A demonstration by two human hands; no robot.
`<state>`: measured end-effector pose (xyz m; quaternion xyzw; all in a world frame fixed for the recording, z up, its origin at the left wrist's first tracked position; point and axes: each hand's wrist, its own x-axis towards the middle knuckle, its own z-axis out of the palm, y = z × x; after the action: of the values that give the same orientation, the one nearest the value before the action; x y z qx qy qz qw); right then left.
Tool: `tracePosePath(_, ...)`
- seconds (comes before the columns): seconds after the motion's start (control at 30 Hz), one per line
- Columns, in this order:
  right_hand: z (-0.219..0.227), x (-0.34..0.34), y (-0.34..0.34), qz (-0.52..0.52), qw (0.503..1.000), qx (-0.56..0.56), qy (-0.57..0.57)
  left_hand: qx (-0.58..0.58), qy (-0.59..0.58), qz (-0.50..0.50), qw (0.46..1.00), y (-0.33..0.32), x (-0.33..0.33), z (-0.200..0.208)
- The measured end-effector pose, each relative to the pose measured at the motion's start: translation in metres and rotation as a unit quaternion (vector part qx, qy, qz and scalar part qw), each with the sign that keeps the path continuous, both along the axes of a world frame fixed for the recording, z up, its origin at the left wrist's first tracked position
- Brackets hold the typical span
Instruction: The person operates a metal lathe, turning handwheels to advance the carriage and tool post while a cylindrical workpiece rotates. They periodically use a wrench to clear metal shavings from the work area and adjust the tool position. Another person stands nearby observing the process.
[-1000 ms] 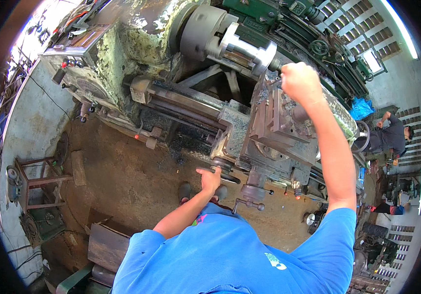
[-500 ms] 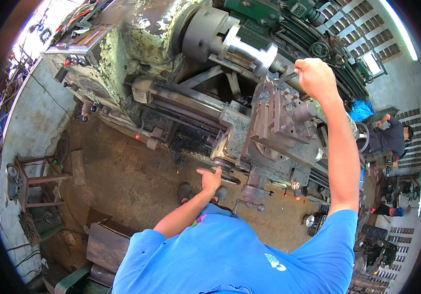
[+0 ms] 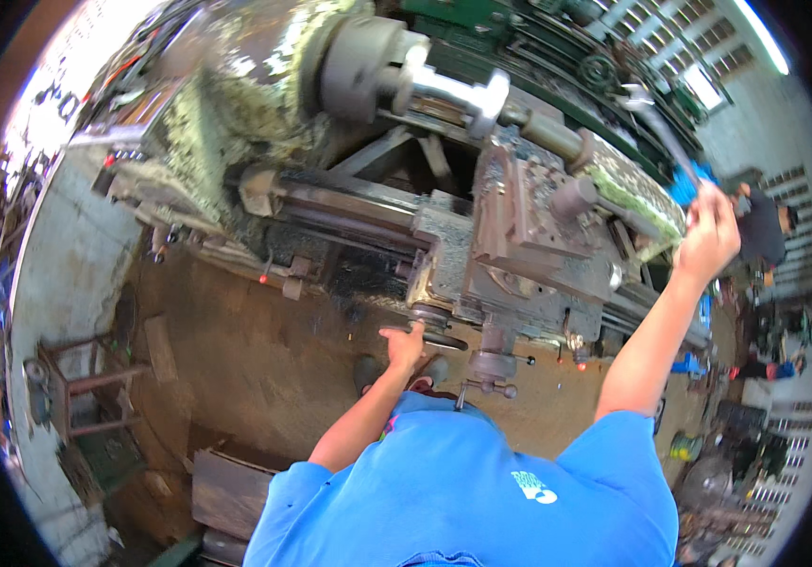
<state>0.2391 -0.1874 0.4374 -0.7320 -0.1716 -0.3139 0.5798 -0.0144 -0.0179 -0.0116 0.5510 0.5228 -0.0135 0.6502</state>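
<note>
My left hand [image 3: 407, 347] is closed on the rim of the carriage handwheel [image 3: 444, 340] at the front of a large metal lathe. Out to the right, my right hand [image 3: 711, 230] grips a long silvery wrench [image 3: 666, 132], its head pointing up and away; motion smears it slightly. A shiny turned workpiece [image 3: 453, 92] sits between the grey chuck [image 3: 361, 71] and the tailstock [image 3: 552, 134]. Nearer me is the tool post [image 3: 572, 200] on the carriage, bearing dark, chip-covered steel blocks. A smaller crank handle [image 3: 489, 386] sticks out towards my body.
The worn green headstock [image 3: 207, 142] rises at the left, with red-knobbed levers. A wooden stand [image 3: 94, 378] and a brown box [image 3: 231, 491] are on the floor at left. Another green machine [image 3: 462, 28] stands behind. A person in dark clothes [image 3: 763, 227] is at the far right.
My right hand has swung right and towards me, away from the workpiece's tailstock end, with the wrench now raised in plain view. My left hand remains on the handwheel. The view has shifted a little.
</note>
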Motion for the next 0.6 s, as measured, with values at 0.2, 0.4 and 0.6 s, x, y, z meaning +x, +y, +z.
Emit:
tracePosePath(0.2,-0.135,-0.056,-0.091,-0.036,0.945,0.303,0.116,-0.027,-0.014,0.028,0.999,0.009,0.003,0.006)
tracePosePath(0.4,-0.246,-0.064,-0.075,-0.089,0.875,0.303,0.368,-0.078,0.018,0.013,0.997,0.023,0.008,0.017)
tracePosePath(0.6,-0.252,-0.053,-0.081,-0.047,0.884,0.191,0.423,-0.086,0.022,0.029,0.996,0.025,0.011,0.012)
